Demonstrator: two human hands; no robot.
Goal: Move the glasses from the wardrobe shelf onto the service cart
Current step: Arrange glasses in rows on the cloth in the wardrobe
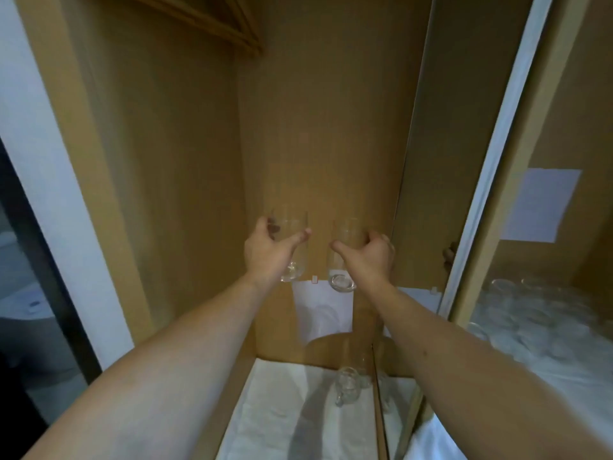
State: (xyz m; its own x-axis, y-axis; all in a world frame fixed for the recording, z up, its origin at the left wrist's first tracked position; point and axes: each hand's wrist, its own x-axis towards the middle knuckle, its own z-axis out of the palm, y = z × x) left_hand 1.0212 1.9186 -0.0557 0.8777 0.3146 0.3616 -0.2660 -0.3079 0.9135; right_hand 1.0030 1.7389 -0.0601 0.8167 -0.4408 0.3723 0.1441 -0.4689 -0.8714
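At the centre of the frame two tall clear glasses stand roughly upright, long axes vertical, bases downward. The left hand (265, 250) grips the left glass (289, 247); the right hand (371, 255) grips the right glass (343, 260). Lower down, a small glass mug (348, 383) sits on the white-lined shelf (282, 410).

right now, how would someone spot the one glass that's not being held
Look inside the wooden wardrobe, down to the white-lined shelf at the bottom of the view. The small glass stands there by the right wall, below the right forearm. Unlike the two tall glasses above it, it is short, and no hand touches it.
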